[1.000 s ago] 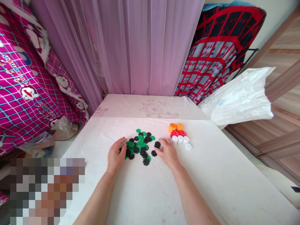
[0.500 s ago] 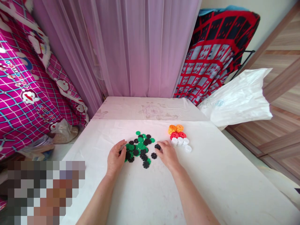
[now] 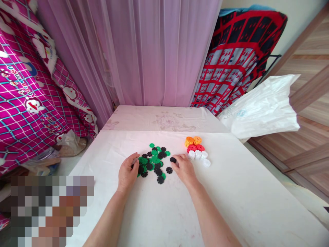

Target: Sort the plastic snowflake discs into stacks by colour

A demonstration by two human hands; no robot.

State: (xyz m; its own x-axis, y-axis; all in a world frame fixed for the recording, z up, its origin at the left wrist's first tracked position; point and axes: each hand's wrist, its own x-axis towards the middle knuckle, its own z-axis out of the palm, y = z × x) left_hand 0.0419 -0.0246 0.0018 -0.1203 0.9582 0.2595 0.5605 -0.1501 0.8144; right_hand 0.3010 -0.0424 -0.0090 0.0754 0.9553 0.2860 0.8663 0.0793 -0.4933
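A loose pile of green and black notched plastic discs, the snowflake building kind, lies on the white tabletop; a green disc (image 3: pixel 155 159) shows in its middle and a black disc (image 3: pixel 160 179) at its near side. At the pile's left edge is my left hand (image 3: pixel 128 173), its fingers curled and a dark disc edge showing between thumb and fingers. My right hand (image 3: pixel 183 168) pinches a small stack of black discs (image 3: pixel 173 160) between thumb and fingertips, right of the pile. Just below that stack lies a single black disc (image 3: pixel 169 170).
Beyond my right hand, sorted discs sit in groups: orange discs (image 3: pixel 189 141), red discs (image 3: pixel 199 148) and white discs (image 3: pixel 198 155). The white tabletop (image 3: pixel 159 212) runs back to a purple curtain (image 3: pixel 154 51). A white plastic bag (image 3: pixel 262 106) stands at the right edge.
The black discs in my right hand have tipped slightly and now show more edge-on. My left hand stays at the pile's edge. The view has shifted a little.
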